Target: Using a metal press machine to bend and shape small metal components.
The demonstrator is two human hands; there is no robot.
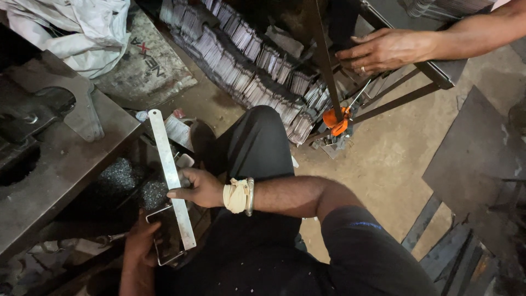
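The right hand (198,189) is closed around a long flat steel strip (171,176), fingers wrapped over its middle so that the strip runs at a slight slant from up near the edge of the worktop (66,164) down past the hand towards the lap. A cloth wrap and a metal bangle (250,195) sit on that wrist. Just below, the left hand (143,235) curls around a small bent metal frame (164,234) — a thin rectangular loop of strip — and holds it by its left side, in shadow; the lower end of the steel strip lies across or right against this frame, though which of the two I cannot tell.

The worktop to the left is grey steel, with a flat cut-out plate (82,109) lying on it and a litter of bright metal shavings (118,178) beneath its edge. The person's knee in dark trousers (257,148) rises in the middle. Beyond it a long bank of stacked grey metal pieces (246,66) runs along the floor. At upper right another person's hand (383,50), fingers spread, rests on a dark metal frame (394,93), near a dark upright bar with an orange clamp (335,121) at its foot. White cloth (76,30) is heaped at upper left.
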